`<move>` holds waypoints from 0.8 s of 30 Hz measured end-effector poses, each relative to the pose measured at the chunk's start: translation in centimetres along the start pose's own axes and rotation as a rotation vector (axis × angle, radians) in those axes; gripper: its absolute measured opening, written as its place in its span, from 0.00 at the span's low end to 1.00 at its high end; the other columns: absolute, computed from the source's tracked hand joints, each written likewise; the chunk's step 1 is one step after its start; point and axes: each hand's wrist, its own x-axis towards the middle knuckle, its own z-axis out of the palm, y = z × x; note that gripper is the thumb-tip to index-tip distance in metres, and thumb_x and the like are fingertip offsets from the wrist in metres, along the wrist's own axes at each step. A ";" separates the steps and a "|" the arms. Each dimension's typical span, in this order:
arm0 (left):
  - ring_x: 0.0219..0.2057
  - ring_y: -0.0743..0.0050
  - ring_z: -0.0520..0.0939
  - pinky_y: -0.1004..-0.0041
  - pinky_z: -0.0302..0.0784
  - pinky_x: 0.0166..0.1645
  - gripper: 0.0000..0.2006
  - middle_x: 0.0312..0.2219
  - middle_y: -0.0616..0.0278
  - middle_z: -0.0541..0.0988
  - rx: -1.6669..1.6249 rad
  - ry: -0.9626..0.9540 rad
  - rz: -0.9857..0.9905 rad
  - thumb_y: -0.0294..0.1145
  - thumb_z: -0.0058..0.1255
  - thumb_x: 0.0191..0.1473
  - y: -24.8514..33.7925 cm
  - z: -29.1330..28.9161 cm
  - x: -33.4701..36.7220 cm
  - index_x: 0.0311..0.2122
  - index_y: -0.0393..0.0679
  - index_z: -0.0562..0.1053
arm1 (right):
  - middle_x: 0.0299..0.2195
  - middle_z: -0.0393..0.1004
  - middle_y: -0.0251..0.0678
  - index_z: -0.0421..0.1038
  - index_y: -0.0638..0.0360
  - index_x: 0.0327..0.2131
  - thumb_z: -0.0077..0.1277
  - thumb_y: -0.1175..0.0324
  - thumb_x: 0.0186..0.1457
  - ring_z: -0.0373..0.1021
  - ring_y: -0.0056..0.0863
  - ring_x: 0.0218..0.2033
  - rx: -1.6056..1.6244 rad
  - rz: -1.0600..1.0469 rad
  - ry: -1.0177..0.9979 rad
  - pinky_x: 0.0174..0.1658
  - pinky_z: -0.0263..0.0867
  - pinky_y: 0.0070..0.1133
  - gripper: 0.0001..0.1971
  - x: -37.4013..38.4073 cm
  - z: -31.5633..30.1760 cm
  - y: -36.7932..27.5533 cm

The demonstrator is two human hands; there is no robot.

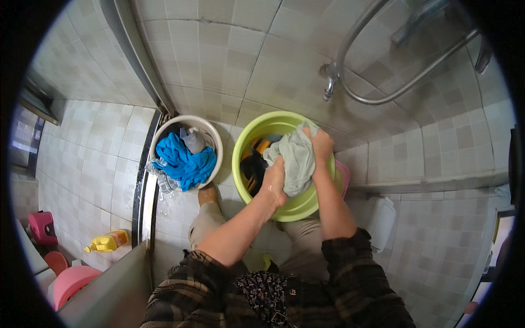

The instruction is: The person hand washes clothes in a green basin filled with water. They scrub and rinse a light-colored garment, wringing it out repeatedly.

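Note:
A pale grey-green cloth (293,158), bunched up, lies between my hands over a lime-green basin (239,164). My left hand (274,180) is closed on its near left side. At its upper right, my right hand (321,144) grips the fabric with the fingers curled round it. The cloth's exact kind is not clear from its folds. Beside it in the basin lie dark clothes (253,165) with orange-yellow parts, partly covered by the cloth. The lower part of the basin's contents is hidden.
Left of the basin, a whitish tub (218,143) holds blue clothing (183,158) and grey pieces. A metal shower hose (377,101) and a tap (328,87) hang on the tiled wall. A yellow bottle (109,241) lies past the dark door sill (143,191).

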 end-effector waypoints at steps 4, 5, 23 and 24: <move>0.41 0.65 0.74 0.67 0.70 0.48 0.22 0.42 0.56 0.73 -0.277 -0.582 -0.080 0.47 0.37 0.57 1.7 -6.8 6.2 0.49 0.40 0.65 | 0.17 0.70 0.47 0.71 0.60 0.24 0.49 0.52 0.44 0.68 0.45 0.18 0.187 -0.117 0.029 0.24 0.64 0.35 0.18 -7.6 -0.2 -4.6; 0.39 0.67 0.73 0.68 0.70 0.46 0.20 0.39 0.58 0.74 -0.204 -0.703 0.095 0.46 0.35 0.59 2.7 -6.2 5.2 0.46 0.41 0.66 | 0.17 0.70 0.47 0.71 0.59 0.25 0.49 0.51 0.44 0.68 0.45 0.18 0.240 -0.220 -0.014 0.24 0.64 0.35 0.18 -9.9 -0.6 -6.2; 0.60 0.59 0.53 0.60 0.47 0.61 0.39 0.60 0.58 0.50 0.209 -0.232 -0.197 0.63 0.35 0.52 4.4 0.9 0.6 0.62 0.50 0.46 | 0.46 0.68 0.40 0.63 0.63 0.47 0.38 0.60 0.54 0.66 0.37 0.47 1.624 0.450 -0.211 0.52 0.60 0.29 0.21 -0.8 -6.1 -2.8; 0.60 0.60 0.54 0.61 0.47 0.61 0.39 0.59 0.57 0.53 0.161 -0.318 -0.147 0.63 0.36 0.51 3.7 -0.6 2.3 0.61 0.50 0.48 | 0.46 0.67 0.43 0.64 0.62 0.46 0.40 0.62 0.52 0.66 0.37 0.46 1.199 0.130 -0.312 0.51 0.61 0.29 0.20 -1.9 -6.2 -3.2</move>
